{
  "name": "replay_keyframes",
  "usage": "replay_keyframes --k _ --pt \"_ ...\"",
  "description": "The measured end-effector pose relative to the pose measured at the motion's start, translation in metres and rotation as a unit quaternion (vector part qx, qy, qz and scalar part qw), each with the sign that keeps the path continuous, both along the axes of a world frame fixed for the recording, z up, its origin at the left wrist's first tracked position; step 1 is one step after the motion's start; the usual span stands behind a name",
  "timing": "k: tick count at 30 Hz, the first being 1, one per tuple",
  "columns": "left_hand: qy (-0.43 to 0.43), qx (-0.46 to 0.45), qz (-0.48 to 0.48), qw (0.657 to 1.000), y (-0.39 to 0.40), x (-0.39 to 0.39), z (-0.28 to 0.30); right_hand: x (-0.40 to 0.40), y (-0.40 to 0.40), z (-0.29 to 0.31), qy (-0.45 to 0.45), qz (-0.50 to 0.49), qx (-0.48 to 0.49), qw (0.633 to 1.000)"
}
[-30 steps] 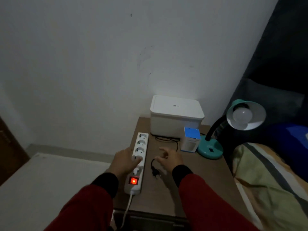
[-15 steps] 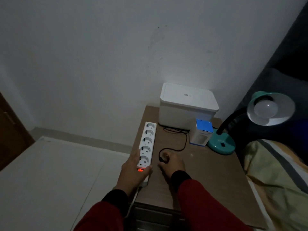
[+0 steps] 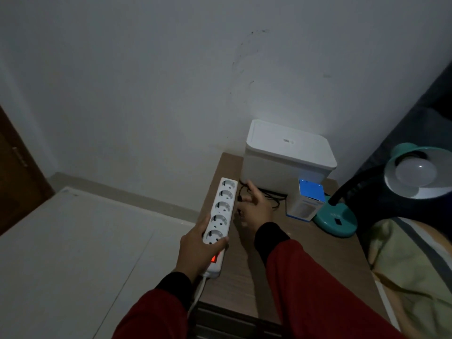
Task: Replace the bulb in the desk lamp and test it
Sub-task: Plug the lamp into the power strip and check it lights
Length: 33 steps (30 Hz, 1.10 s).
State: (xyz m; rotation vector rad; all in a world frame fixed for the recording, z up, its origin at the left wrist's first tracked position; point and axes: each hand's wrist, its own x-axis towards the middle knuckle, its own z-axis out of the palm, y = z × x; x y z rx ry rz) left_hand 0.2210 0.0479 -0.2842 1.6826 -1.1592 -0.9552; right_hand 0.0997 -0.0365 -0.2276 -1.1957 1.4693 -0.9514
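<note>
A teal desk lamp (image 3: pixel 337 222) stands at the right of the bedside table, its shade tilted toward me with an unlit white bulb (image 3: pixel 415 173) in it. My left hand (image 3: pixel 198 250) grips the near end of a white power strip (image 3: pixel 223 211), whose red switch (image 3: pixel 214 259) glows. My right hand (image 3: pixel 254 209) holds the lamp's black plug (image 3: pixel 240 199) just right of the strip, near its middle sockets. The black cord (image 3: pixel 271 198) trails back toward the lamp. A blue and white bulb box (image 3: pixel 305 203) stands beside the lamp base.
A white lidded box (image 3: pixel 288 155) sits at the back of the wooden table (image 3: pixel 305 260) against the wall. Striped bedding (image 3: pixel 415 265) lies to the right. Pale floor and a dark door (image 3: pixel 17 172) are on the left.
My right hand picked the plug off the table and carried it farther back along the strip. My left hand slid down to grip the strip's near end. The view shifted left.
</note>
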Motion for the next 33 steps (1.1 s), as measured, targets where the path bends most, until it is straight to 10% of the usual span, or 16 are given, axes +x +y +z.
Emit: replay_keyframes --k 33 --pt "0.002 -0.001 0.001 1.000 -0.004 0.000 -0.002 0.025 -0.024 -0.022 0.362 0.157 -0.157 0.906"
